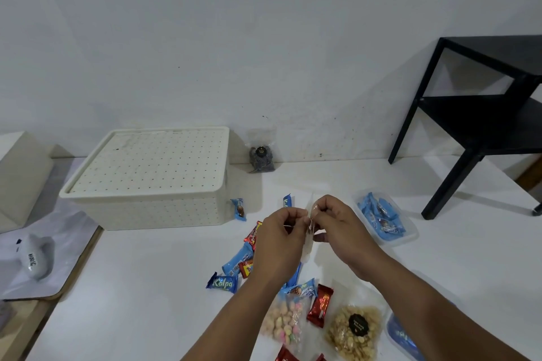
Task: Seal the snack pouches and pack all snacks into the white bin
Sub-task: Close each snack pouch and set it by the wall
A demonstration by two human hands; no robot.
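Head view: both hands' fingers [318, 215] pinch a clear pouch [308, 239]; the white bin [152, 184] is lidded.

surface: white table [146, 287] | on it: lidded white bin [152, 179], loose snack packets [222, 283], clear tray [407, 239]

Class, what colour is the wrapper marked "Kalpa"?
Blue, with pale lettering: the Kalpa wrapper, clearest in the head view.
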